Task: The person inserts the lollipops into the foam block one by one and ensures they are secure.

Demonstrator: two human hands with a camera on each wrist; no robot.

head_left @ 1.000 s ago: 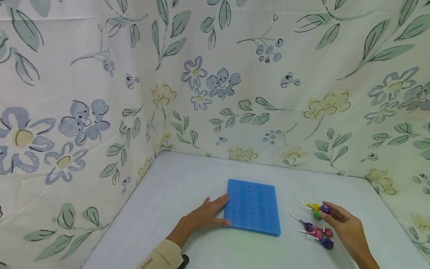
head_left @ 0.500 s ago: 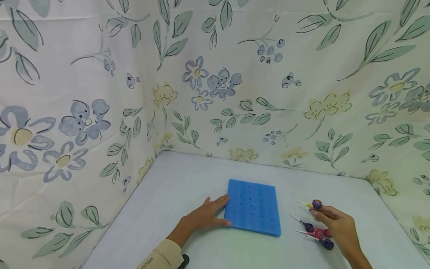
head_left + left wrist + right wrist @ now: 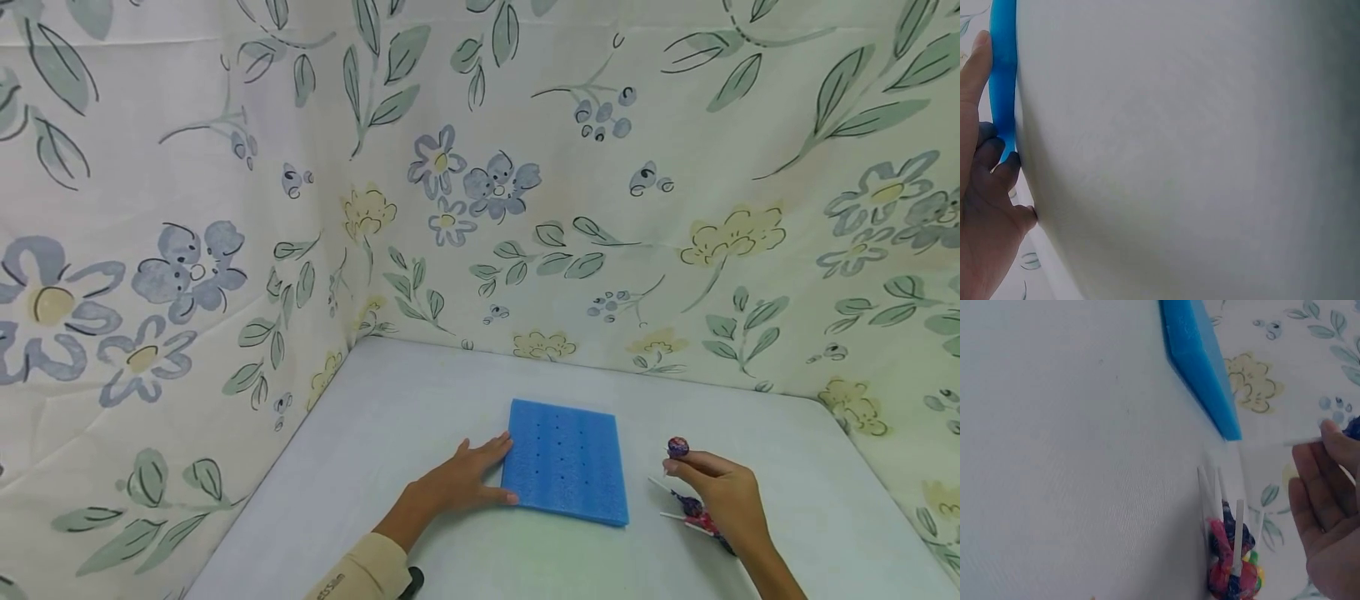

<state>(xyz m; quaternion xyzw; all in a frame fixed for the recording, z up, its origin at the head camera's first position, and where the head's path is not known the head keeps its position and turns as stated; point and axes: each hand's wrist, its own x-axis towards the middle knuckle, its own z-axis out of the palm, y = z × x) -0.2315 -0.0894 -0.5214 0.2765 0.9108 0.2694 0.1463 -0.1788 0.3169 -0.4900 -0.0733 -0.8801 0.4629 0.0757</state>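
Observation:
In the head view, a square blue foam block [image 3: 567,463] with rows of small holes lies flat on the white table. My left hand [image 3: 459,480] rests at its left side, fingers spread, fingertips and thumb touching the edge. My right hand [image 3: 726,492] pinches the stick of a dark purple-wrapped lollipop [image 3: 678,447] between thumb and fingers, raised right of the block, candy end up. Below that hand lie other lollipops [image 3: 692,506], partly hidden by it. The right wrist view shows the pile of lollipops [image 3: 1235,575] in purple, pink, green and yellow wrappers, white sticks side by side.
The white table [image 3: 420,392] runs back to a cloth [image 3: 570,167] printed with flowers and leaves, which also hangs along the left and right sides. A beige sleeve [image 3: 367,567] covers the left forearm.
My right hand has lifted the purple lollipop off the pile and carried it left toward the foam block, its candy end now upright. My left hand and the block stay in place.

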